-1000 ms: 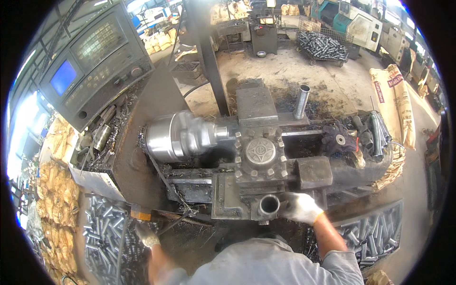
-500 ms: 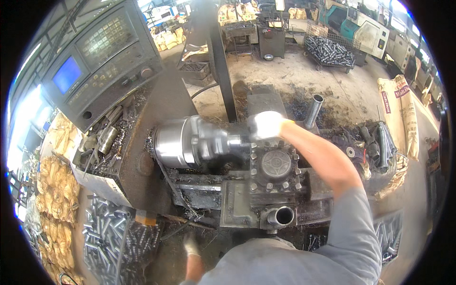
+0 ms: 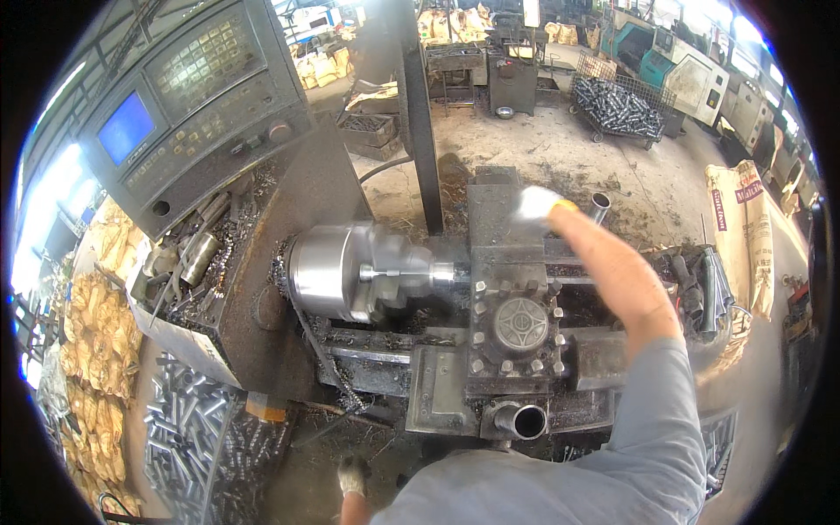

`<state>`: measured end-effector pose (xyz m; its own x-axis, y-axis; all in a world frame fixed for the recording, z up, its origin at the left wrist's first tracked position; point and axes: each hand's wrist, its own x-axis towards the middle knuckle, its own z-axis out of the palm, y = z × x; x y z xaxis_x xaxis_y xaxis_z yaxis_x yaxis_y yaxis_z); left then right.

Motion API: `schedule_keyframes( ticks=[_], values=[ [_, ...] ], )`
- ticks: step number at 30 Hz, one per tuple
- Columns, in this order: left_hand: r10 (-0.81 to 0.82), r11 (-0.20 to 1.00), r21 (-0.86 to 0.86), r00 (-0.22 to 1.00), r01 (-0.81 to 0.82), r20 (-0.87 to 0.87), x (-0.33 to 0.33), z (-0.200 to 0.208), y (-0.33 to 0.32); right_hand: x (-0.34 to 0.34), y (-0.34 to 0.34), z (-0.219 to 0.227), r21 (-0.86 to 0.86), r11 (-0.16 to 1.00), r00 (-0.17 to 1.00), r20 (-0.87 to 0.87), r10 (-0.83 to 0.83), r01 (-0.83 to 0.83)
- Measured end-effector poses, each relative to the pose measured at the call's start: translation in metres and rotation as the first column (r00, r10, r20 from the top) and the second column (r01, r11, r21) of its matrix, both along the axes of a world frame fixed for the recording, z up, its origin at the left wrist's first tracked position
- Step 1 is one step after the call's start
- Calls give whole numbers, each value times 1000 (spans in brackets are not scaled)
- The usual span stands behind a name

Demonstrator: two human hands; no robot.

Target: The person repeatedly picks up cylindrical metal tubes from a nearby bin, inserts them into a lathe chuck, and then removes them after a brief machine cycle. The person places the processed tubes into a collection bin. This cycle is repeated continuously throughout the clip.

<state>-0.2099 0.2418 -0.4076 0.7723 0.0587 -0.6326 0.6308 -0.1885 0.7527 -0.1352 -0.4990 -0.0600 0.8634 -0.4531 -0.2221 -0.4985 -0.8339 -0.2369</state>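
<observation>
My right hand point(image 3: 535, 207), in a white glove with a yellow cuff, reaches over the far side of the lathe's dark carriage point(image 3: 497, 197). Glare and blur hide its fingers. Just to its right stands an upright metal tube point(image 3: 599, 207). Nearer me is the square tool post point(image 3: 521, 324), ringed with bolts. To its left, the shiny chuck point(image 3: 328, 271) has blurred jaws around a short bright workpiece point(image 3: 444, 273). Low beside my body hangs my gloved left hand point(image 3: 353, 477), away from the machine; its fingers are too unclear to read.
A control panel point(image 3: 188, 105) with a lit blue screen rises at the left. Below it, a bin of cut metal tubes point(image 3: 184, 420) stands on the floor. A dark post point(image 3: 422, 131) rises behind the lathe. A wire cart point(image 3: 621, 105) of metal parts stands far right.
My right hand has moved right and away from me, toward the upright tube. My left hand stays low. The whole view has shifted slightly.
</observation>
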Motion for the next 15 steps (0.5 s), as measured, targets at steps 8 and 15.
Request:
schedule_keyframes(
  ticks=[8, 15],
  values=[
    [-416, 909, 193, 831, 370, 369, 43, 70, -65, 7, 19, 16, -282, 937, 955, -268, 129, -206],
    [-637, 770, 592, 320, 236, 701, 85, 200, -139, 25, 52, 36, -290, 938, 967, 114, 229, -189]
  ],
)
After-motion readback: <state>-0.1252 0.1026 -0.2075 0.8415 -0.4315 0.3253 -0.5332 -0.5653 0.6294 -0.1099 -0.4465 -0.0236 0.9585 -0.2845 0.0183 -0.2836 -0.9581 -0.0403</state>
